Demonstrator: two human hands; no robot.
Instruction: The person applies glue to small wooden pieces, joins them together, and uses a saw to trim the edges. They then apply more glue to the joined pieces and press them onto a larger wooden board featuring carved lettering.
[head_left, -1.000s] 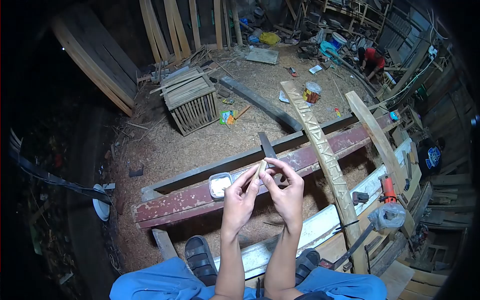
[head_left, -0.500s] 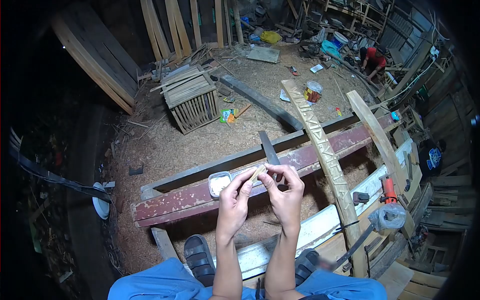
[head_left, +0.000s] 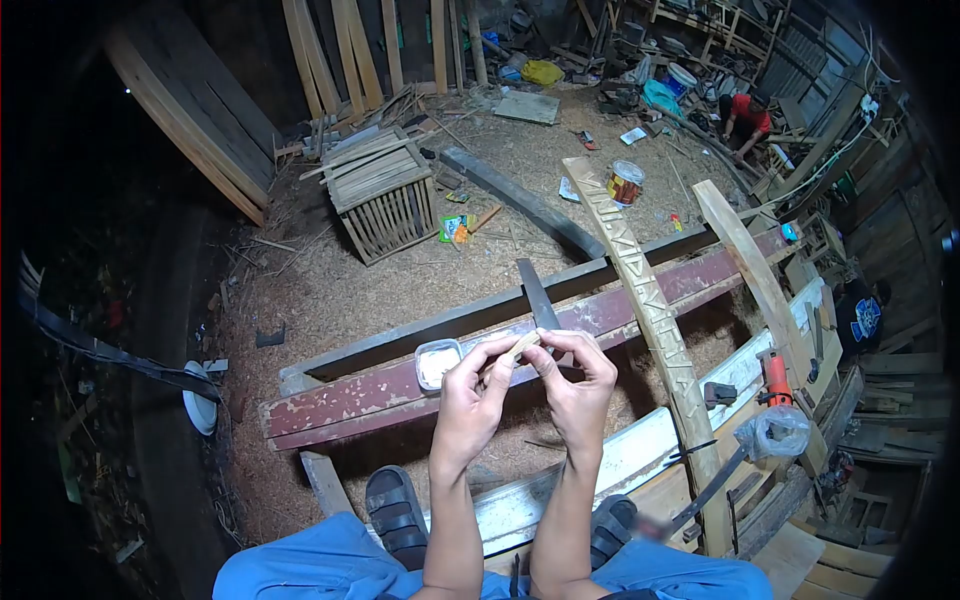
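A small pale piece of wood (head_left: 523, 346) is pinched between the fingertips of both hands, above the red-painted plank. My left hand (head_left: 473, 395) is closed on its left end. On the other end, my right hand (head_left: 573, 385) grips with thumb and fingers. Just left of my left hand, a clear plastic tub (head_left: 437, 364) with whitish contents stands on the red plank (head_left: 350, 406). Behind my right hand lies a dark flat blade, apparently a handsaw (head_left: 536, 293), partly hidden by the fingers.
A long board with carved shapes (head_left: 650, 310) crosses the planks at right. Beyond it are a curved board (head_left: 752, 262) and an orange power tool (head_left: 776, 378). A slatted wooden crate (head_left: 385, 205) and a tin can (head_left: 626, 184) stand on the floor. A person in red (head_left: 750, 118) crouches far right.
Both hands stay on the wood piece and have shifted very slightly. The right hand's fingers have turned a little, tilting the piece. The surroundings look the same.
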